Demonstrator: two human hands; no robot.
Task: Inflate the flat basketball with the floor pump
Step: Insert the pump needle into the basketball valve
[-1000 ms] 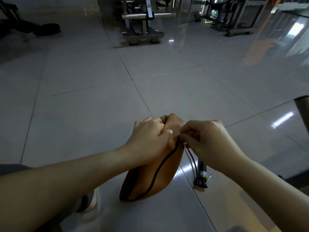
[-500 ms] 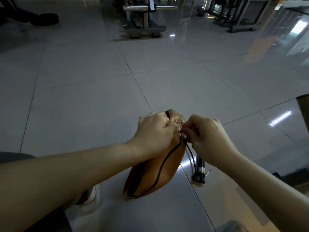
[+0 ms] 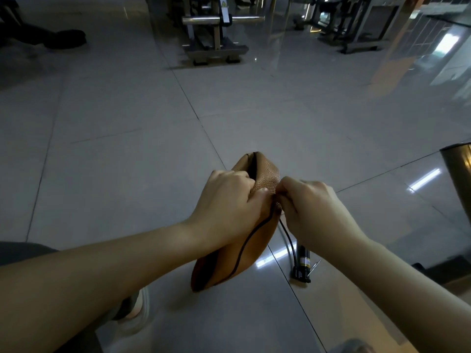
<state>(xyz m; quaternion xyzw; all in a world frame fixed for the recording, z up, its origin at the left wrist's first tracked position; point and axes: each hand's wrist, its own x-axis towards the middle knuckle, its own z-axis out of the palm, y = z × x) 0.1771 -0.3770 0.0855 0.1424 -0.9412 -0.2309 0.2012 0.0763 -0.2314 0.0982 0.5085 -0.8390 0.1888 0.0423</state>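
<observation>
Both my bare forearms reached forward and drew together in front of me. My left hand (image 3: 229, 200) lay knuckles up, its fingers (image 3: 237, 174) curled over the folded top of the basketball (image 3: 267, 174), thumb pressed into it. My right hand (image 3: 311, 207) sat just beside it, wrist bent, fingers bunched tight, pinching the end of the hose (image 3: 288, 235) against the ball.

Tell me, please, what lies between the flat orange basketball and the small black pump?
Head view: a thin black hose over bare glossy floor tile.
</observation>
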